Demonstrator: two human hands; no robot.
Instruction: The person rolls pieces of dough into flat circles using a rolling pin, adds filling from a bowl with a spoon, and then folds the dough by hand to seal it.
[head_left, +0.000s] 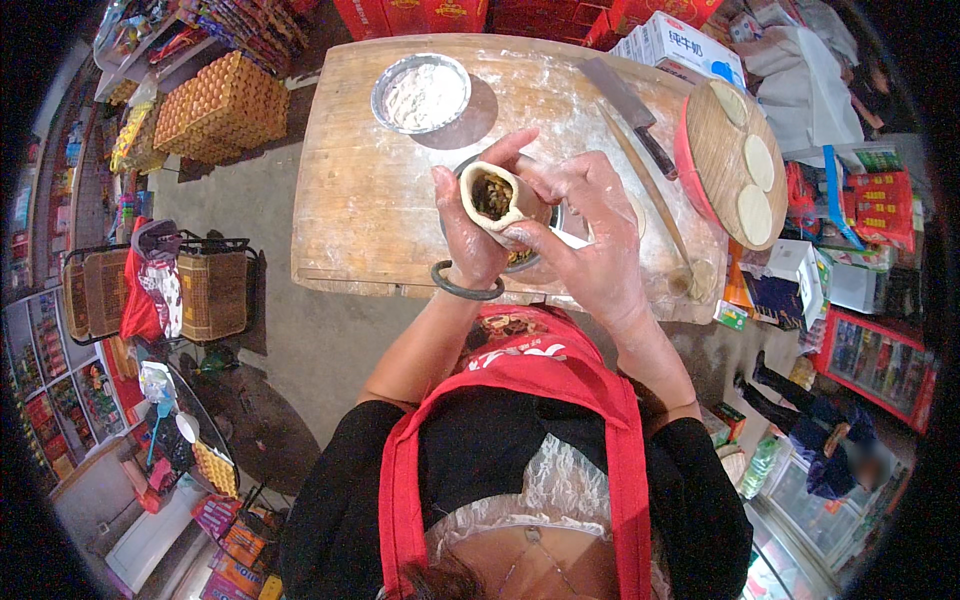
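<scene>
A cup of raw dough (491, 196) with chopped filling inside is held up above a floured wooden table (360, 202). My left hand (474, 236), with a dark bangle at the wrist, cradles it from the left and below. On its right side, the fingers and thumb of my right hand (592, 232) pinch the dough near its rim. A metal bowl (559, 217) lies under my hands, mostly hidden; some filling shows in it. Beyond my hands stands a bowl of flour (421, 94). To the right lie a wooden rolling pin (646, 187) and a cleaver (619, 94).
A round wooden board (720, 161) with several flat dough rounds rests on a red basin (691, 180) at the table's right edge. Stacked egg trays (221, 105) and a chair (214, 292) stand left. Milk cartons (682, 49) are behind. A person (825, 442) is at lower right.
</scene>
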